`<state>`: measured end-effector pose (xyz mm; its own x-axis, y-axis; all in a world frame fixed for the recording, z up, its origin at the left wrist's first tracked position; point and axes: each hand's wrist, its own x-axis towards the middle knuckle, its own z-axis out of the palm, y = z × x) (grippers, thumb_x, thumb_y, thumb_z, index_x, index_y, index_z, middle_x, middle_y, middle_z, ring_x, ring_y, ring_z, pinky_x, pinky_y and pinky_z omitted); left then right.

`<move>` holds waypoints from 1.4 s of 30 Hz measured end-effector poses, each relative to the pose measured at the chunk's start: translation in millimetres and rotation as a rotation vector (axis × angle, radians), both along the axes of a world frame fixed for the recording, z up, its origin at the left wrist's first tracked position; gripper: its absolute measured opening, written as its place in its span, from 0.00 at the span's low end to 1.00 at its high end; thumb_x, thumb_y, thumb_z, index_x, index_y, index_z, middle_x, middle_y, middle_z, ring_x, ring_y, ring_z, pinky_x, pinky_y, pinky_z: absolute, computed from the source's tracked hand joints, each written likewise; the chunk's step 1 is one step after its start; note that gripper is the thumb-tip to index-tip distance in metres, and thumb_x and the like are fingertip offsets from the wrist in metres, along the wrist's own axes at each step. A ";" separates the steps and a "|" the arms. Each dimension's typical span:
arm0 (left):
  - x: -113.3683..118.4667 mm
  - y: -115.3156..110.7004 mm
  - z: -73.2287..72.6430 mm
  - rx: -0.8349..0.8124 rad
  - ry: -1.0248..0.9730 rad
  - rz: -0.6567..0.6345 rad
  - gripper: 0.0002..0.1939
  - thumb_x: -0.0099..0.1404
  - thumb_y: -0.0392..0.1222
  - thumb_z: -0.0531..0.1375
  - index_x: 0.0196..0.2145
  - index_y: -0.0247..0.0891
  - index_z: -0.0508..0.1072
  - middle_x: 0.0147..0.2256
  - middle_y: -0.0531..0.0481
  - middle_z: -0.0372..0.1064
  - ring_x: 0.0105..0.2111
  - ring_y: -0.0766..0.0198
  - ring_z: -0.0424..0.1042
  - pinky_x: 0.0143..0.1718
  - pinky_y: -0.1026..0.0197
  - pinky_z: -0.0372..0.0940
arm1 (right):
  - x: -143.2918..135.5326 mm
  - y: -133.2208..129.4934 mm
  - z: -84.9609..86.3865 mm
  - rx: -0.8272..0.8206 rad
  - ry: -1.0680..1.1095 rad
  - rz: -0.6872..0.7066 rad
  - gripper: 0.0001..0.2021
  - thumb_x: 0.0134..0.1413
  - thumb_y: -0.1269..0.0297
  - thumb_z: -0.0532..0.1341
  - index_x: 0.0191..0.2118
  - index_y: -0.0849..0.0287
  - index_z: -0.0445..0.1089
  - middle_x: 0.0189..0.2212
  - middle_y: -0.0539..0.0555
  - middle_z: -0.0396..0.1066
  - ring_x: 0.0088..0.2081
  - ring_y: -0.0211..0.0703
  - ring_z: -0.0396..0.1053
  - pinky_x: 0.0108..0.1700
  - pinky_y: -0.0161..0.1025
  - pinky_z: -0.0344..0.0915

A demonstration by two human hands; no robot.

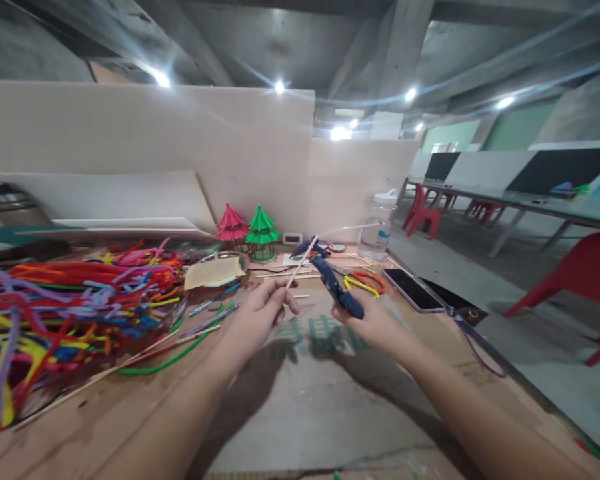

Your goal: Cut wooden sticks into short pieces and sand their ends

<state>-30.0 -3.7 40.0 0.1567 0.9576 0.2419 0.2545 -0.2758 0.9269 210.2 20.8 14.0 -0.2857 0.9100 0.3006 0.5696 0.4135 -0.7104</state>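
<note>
My left hand (267, 307) pinches the lower end of a thin pale wooden stick (303, 261), which slants up and to the right. In my right hand (365, 320) is a dark blue hand tool (337, 287), its far end pointing up and left, close beside the stick; its exact kind is unclear. Both hands are above a cardboard sheet (300, 400) with green printed characters. Behind them lies a blue glue gun (317, 247). Orange-and-yellow-handled scissors (367, 283) rest just right of the tool.
Colourful pipe cleaners (90, 300) fill the left side. A pink model pagoda (231, 227) and a green model pagoda (262, 230) stand at the back, near a water bottle (375, 233). A phone (413, 290) lies near the right table edge; red chairs (580, 280) stand beyond.
</note>
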 end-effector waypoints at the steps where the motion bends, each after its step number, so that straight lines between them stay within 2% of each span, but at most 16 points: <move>1: 2.1 -2.5 -0.1 0.008 -0.011 0.000 0.18 0.71 0.55 0.51 0.44 0.37 0.66 0.29 0.51 0.71 0.19 0.71 0.55 0.20 0.67 0.50 | -1.2 -3.2 -2.0 0.020 0.003 0.013 0.11 0.56 0.55 0.62 0.40 0.56 0.72 0.34 0.54 0.77 0.35 0.49 0.75 0.38 0.43 0.69; 5: 1.4 5.0 -6.4 0.022 0.017 0.005 0.17 0.71 0.54 0.51 0.40 0.37 0.68 0.29 0.51 0.69 0.21 0.69 0.56 0.22 0.66 0.51 | -2.2 -7.3 -12.3 0.110 -0.053 0.034 0.14 0.56 0.59 0.64 0.48 0.55 0.71 0.42 0.57 0.77 0.42 0.52 0.75 0.43 0.46 0.69; 9: -2.3 22.1 -8.4 0.051 0.102 0.026 0.15 0.70 0.51 0.53 0.33 0.38 0.70 0.26 0.54 0.64 0.24 0.66 0.59 0.26 0.65 0.53 | -2.9 0.4 -21.2 0.149 -0.136 -0.024 0.16 0.57 0.58 0.64 0.50 0.54 0.69 0.46 0.58 0.77 0.45 0.54 0.75 0.45 0.48 0.69; 11: -2.5 25.8 -6.8 0.082 0.143 0.037 0.14 0.69 0.50 0.55 0.32 0.38 0.70 0.27 0.54 0.65 0.28 0.64 0.62 0.30 0.64 0.56 | -2.4 5.5 -24.7 0.178 -0.178 -0.050 0.17 0.57 0.58 0.64 0.51 0.55 0.69 0.47 0.59 0.76 0.48 0.56 0.74 0.47 0.50 0.69; 14: -4.0 24.1 -8.6 0.121 0.186 0.059 0.13 0.69 0.48 0.55 0.34 0.38 0.73 0.31 0.52 0.70 0.34 0.60 0.67 0.36 0.62 0.60 | -0.1 13.0 -28.8 0.224 -0.242 -0.087 0.19 0.57 0.58 0.64 0.53 0.58 0.68 0.49 0.62 0.74 0.51 0.58 0.72 0.51 0.53 0.68; 17: -9.4 24.7 -15.2 0.137 0.214 0.069 0.14 0.69 0.48 0.54 0.35 0.38 0.74 0.33 0.49 0.73 0.35 0.58 0.69 0.38 0.60 0.62 | 0.1 24.4 -29.5 0.280 -0.308 -0.068 0.21 0.56 0.59 0.64 0.53 0.62 0.68 0.49 0.64 0.74 0.51 0.60 0.72 0.52 0.55 0.67; 22: -14.8 50.6 -12.7 0.184 0.241 0.019 0.14 0.69 0.46 0.54 0.38 0.37 0.77 0.39 0.48 0.77 0.41 0.56 0.73 0.44 0.59 0.66 | -8.3 55.8 -25.4 0.492 -0.401 0.053 0.26 0.51 0.62 0.67 0.55 0.63 0.66 0.51 0.66 0.72 0.54 0.63 0.69 0.56 0.57 0.66; 24: -12.9 61.9 -8.7 0.214 0.251 0.006 0.14 0.70 0.45 0.54 0.42 0.37 0.77 0.41 0.47 0.78 0.43 0.55 0.73 0.47 0.58 0.66 | -8.9 66.7 -27.4 0.584 -0.409 0.089 0.28 0.49 0.61 0.68 0.56 0.62 0.66 0.52 0.67 0.71 0.55 0.64 0.68 0.57 0.58 0.65; 26: -10.6 67.8 -7.8 0.237 0.262 0.015 0.15 0.71 0.45 0.52 0.43 0.37 0.77 0.40 0.47 0.77 0.42 0.56 0.73 0.45 0.58 0.65 | -5.8 73.5 -32.9 0.637 -0.421 0.088 0.27 0.49 0.62 0.67 0.55 0.62 0.66 0.51 0.67 0.71 0.52 0.63 0.69 0.56 0.58 0.65; 30: -11.6 65.8 -19.0 0.252 0.281 0.025 0.14 0.73 0.46 0.52 0.40 0.37 0.75 0.33 0.50 0.74 0.35 0.59 0.71 0.38 0.61 0.63 | 2.8 76.0 -44.6 0.624 -0.438 0.021 0.22 0.48 0.66 0.66 0.50 0.61 0.67 0.44 0.64 0.73 0.46 0.60 0.71 0.50 0.55 0.68; 33: -15.8 61.4 -32.1 0.254 0.265 0.030 0.14 0.75 0.45 0.50 0.38 0.38 0.73 0.31 0.52 0.71 0.32 0.62 0.70 0.36 0.62 0.62 | 2.2 73.7 -45.3 0.568 -0.415 -0.028 0.21 0.47 0.64 0.66 0.48 0.59 0.67 0.41 0.62 0.74 0.44 0.59 0.72 0.46 0.52 0.70; 37: -18.9 56.8 -44.4 0.264 0.255 0.021 0.13 0.75 0.44 0.50 0.38 0.38 0.71 0.30 0.53 0.69 0.31 0.63 0.69 0.34 0.63 0.62 | -3.4 70.5 -41.8 0.533 -0.435 -0.001 0.19 0.49 0.64 0.66 0.48 0.60 0.67 0.40 0.61 0.74 0.42 0.57 0.73 0.44 0.49 0.70; 40: -17.6 52.8 -48.2 0.268 0.270 -0.010 0.12 0.75 0.42 0.49 0.41 0.39 0.71 0.31 0.53 0.71 0.31 0.64 0.69 0.34 0.64 0.62 | -3.6 69.7 -43.1 0.518 -0.425 0.000 0.19 0.49 0.66 0.65 0.48 0.60 0.67 0.40 0.61 0.74 0.41 0.56 0.73 0.43 0.48 0.70; 42: -16.0 50.3 -49.8 0.269 0.293 -0.035 0.12 0.74 0.41 0.49 0.39 0.39 0.71 0.30 0.53 0.70 0.30 0.64 0.69 0.34 0.64 0.62 | -1.9 70.3 -45.5 0.500 -0.417 0.002 0.18 0.48 0.67 0.65 0.46 0.59 0.67 0.39 0.60 0.74 0.40 0.57 0.73 0.41 0.48 0.70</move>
<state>-46.0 46.5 -9.7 0.2881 0.8588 0.4237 0.4834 -0.5123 0.7098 208.3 91.1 -31.4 -0.4711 0.6888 0.5509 0.7552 0.6378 -0.1516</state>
